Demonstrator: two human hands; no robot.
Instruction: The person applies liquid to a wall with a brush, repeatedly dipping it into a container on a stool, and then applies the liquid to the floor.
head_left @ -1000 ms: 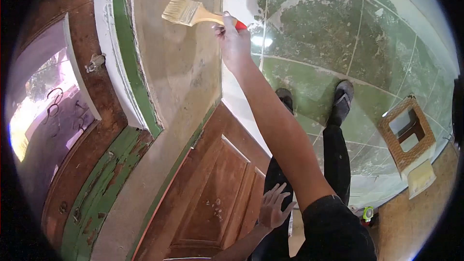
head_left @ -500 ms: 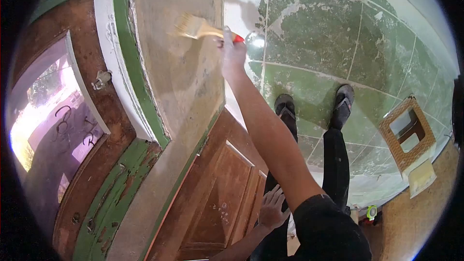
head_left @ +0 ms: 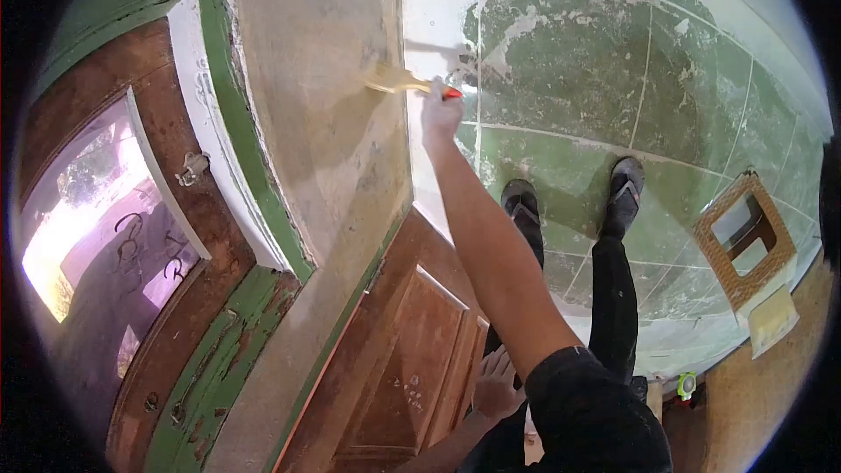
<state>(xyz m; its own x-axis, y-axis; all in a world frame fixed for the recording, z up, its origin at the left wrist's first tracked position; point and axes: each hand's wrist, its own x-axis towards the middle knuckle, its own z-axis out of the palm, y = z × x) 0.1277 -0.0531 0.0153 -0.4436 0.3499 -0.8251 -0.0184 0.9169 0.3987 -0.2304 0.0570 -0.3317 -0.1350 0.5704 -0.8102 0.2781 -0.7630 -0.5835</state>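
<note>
Paintbrush [head_left: 399, 81] up against the bare plaster wall [head_left: 324, 105], bristles blurred, red handle end poking out of the right hand [head_left: 441, 116], fist shut tight round the handle. Left hand [head_left: 497, 385] low against the brown wooden door [head_left: 412, 342], fingers loosely apart, holding nothing, partly hidden by the black sleeve [head_left: 587, 412]. Below: green floor [head_left: 596, 79], two sandalled feet [head_left: 625, 188], wicker stool [head_left: 745, 241] well apart on the right.

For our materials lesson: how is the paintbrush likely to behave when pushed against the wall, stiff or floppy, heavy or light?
The paintbrush probably gives at its tip: its fine pale bristles meet the wall, and such fibres tend to bend. It seems light, since the right hand alone holds it up at full reach. The slim wooden handle looks rigid, so pushes should pass straight to the bristles.
</note>
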